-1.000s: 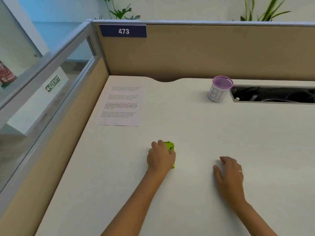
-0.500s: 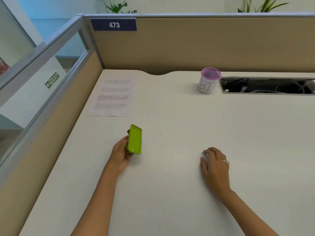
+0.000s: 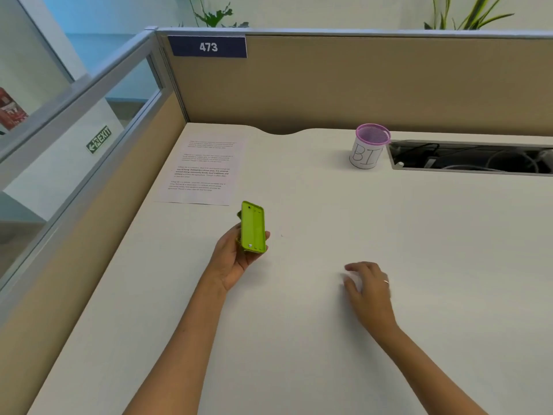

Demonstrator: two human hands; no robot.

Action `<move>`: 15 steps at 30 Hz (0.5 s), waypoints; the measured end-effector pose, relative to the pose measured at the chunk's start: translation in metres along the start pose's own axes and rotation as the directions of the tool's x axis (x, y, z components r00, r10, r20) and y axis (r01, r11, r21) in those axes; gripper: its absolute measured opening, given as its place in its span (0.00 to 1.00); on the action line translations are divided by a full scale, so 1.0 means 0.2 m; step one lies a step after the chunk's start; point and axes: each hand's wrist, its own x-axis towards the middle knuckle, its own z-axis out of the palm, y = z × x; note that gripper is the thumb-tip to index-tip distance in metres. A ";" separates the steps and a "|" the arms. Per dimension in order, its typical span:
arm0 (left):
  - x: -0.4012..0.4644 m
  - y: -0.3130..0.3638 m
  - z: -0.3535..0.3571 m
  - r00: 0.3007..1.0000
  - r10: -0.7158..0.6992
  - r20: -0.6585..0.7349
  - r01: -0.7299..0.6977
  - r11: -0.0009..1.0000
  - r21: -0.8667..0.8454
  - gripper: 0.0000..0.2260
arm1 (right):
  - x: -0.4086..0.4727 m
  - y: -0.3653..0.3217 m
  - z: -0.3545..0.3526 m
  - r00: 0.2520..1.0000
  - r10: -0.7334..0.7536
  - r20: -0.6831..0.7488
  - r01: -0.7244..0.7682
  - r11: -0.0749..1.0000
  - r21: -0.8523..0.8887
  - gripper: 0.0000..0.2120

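Note:
My left hand (image 3: 232, 259) holds a lime-green stapler (image 3: 253, 227) lifted off the white desk (image 3: 329, 339), its underside turned towards me, with fingers curled round it. The stapler's front end points away, towards a printed sheet of paper (image 3: 203, 172) lying flat at the desk's back left. My right hand (image 3: 366, 287) hovers just over or on the desk to the right, fingers loosely bent, holding nothing; it is slightly blurred.
A purple mesh cup (image 3: 369, 146) wrapped in white paper with handwritten letters stands at the back. Right of it is an open cable tray slot (image 3: 469, 158) in the desk. Beige partition walls (image 3: 359, 82) close the back and left sides.
My left hand picked the stapler up from the desk and turned it over. My right hand stayed on the right and shifted only slightly.

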 end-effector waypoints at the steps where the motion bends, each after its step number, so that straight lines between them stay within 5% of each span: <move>1: 0.02 0.00 0.03 1.000 0.000 -0.005 0.001 0.995 0.103 0.11 | 0.01 -0.06 -0.01 1.000 -0.004 0.002 0.004 0.993 0.116 0.09; 5: 0.05 -0.02 0.14 0.998 0.007 0.058 -0.030 0.914 0.404 0.12 | 0.03 -0.35 -0.02 0.996 0.000 0.088 -0.045 0.859 0.511 0.09; 9: 0.08 -0.08 0.24 0.993 0.011 0.114 -0.062 0.888 0.455 0.13 | 0.04 -0.48 0.04 0.969 -0.035 0.245 -0.103 0.844 0.526 0.13; 15: 0.13 -0.13 0.32 0.993 -0.026 0.111 -0.029 0.886 0.462 0.13 | 0.04 -0.49 0.16 0.977 0.139 0.164 -0.207 0.817 0.539 0.13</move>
